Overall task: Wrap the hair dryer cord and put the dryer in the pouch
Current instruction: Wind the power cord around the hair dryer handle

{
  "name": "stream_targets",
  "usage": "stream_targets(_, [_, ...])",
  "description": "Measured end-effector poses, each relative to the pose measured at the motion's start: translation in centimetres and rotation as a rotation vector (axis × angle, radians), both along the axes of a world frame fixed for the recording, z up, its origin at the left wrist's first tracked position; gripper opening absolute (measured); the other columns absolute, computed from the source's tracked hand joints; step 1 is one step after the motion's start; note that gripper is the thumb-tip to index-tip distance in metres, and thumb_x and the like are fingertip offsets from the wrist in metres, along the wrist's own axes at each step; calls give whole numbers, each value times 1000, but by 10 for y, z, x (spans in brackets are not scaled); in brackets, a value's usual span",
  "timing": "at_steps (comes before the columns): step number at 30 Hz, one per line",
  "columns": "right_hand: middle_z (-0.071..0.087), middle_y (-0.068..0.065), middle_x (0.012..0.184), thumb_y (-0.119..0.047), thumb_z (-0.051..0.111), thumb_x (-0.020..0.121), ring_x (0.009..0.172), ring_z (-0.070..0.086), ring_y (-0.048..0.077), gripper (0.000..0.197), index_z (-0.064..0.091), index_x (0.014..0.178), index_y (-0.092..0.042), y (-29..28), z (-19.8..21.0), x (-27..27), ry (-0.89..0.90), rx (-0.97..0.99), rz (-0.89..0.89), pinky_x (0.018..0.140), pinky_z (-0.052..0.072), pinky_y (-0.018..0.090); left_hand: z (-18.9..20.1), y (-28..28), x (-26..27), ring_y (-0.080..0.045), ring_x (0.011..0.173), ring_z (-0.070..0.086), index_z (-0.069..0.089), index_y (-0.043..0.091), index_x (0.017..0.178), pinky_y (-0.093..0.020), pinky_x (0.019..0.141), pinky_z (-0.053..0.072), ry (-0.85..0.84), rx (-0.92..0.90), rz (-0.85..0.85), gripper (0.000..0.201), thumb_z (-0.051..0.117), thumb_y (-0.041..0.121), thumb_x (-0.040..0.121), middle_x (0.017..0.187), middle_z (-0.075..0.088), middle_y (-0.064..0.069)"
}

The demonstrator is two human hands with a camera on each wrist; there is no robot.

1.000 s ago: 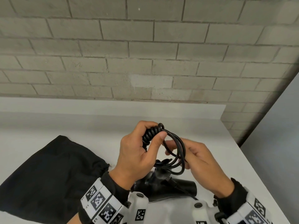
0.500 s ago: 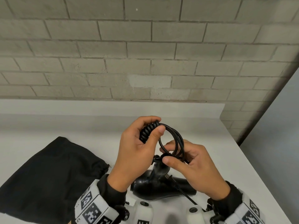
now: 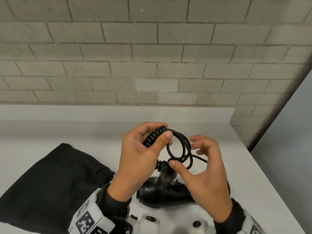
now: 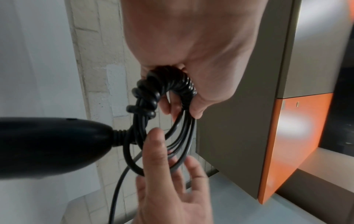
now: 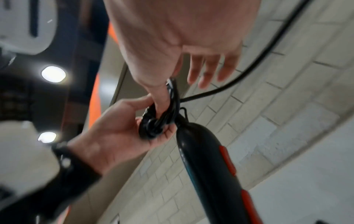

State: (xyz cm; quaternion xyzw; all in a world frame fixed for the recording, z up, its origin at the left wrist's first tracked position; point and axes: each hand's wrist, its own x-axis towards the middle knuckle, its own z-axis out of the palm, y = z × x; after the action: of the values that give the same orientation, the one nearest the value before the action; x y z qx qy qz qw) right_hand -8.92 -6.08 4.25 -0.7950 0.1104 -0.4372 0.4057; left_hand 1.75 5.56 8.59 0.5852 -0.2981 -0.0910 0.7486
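The black hair dryer (image 3: 162,191) rests on the white counter (image 3: 67,132) with its handle (image 4: 47,144) pointing up. My left hand (image 3: 164,130) grips the curly part of the cord (image 3: 152,139), and several loops (image 3: 182,149) hang from it above the handle. Beside the loops is my right hand (image 3: 187,152), its fingers spread and blurred, with only the thumb (image 3: 175,166) touching the bottom of the loops. A loose cord tail (image 3: 200,159) runs off to the right behind that hand. The black pouch (image 3: 50,183) lies flat at the left.
A grey block wall (image 3: 152,56) rises behind the counter's low back ledge. The counter's right edge (image 3: 270,174) runs diagonally close to my right hand. A taupe and orange cabinet (image 4: 287,136) appears in the left wrist view.
My right hand has let go of its pinch on the loops and spread its fingers. The left hand keeps its grip on the curly cord.
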Motion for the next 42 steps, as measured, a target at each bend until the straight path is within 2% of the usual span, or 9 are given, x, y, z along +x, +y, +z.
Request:
stream_targets(3, [53,7,108,-26,81,75,100,50,18,37,59,103,-20,11,-10,0,-113,-295,-184,86,44,30,-1,-2,-3,-18,74,72,72,12,99,-21,76,57,7,-12,35,17,76,14,82,75,74,-8])
stream_targets(9, [52,3,89,-38,68,86,78,45,18,22,76,100,-23,15,-7,0,94,-477,-357,55,37,28,-4,-4,-6,-18,75,72,70,12,99,-21,75,56,-41,-34,96,17,75,15,83,76,74,-5])
stream_targets(16, [54,-14,89,-38,71,83,72,53,3,10,73,75,-32,22,18,-2,145,289,-58,65,43,9,-12,-9,-2,-11,74,71,69,9,100,-17,72,54,-164,-49,181,17,74,13,84,82,73,1])
stream_targets(22, [52,-2,73,-51,60,82,69,43,15,38,65,64,-18,5,50,-14,290,838,280,79,36,34,-15,-11,3,-9,76,70,68,12,101,-17,73,54,-277,-18,206,16,73,13,86,82,72,4])
stream_targets(24, [50,-5,71,-50,57,86,69,43,15,41,60,59,-20,3,54,-16,275,826,278,79,35,33,-16,-13,4,-9,78,70,68,14,101,-17,74,54,-312,-3,218,16,74,15,86,83,71,6])
stream_targets(30, [57,-17,93,-32,68,88,86,51,-1,5,69,85,-36,21,40,-21,238,128,45,72,41,8,-16,-15,12,-5,79,69,67,12,103,-12,73,52,-387,17,297,17,73,14,87,86,70,11])
stream_targets(35, [74,-11,78,-27,60,93,79,67,4,16,71,81,-25,17,39,-19,196,317,149,75,47,14,-20,-16,15,-6,78,69,67,10,103,-13,73,52,-420,24,303,18,74,14,87,86,70,8])
stream_targets(40, [34,0,48,-41,63,89,65,56,23,32,61,72,-13,-1,44,-26,180,925,428,77,44,27,-23,-17,21,-8,79,70,67,9,103,-15,74,53,-417,30,301,18,73,15,87,86,70,5])
stream_targets(42, [47,2,57,-45,78,76,78,62,26,37,62,77,-12,-6,36,-30,136,955,573,83,47,28,-23,-17,25,-11,80,70,67,9,103,-18,75,54,-387,23,296,18,73,16,87,88,71,3])
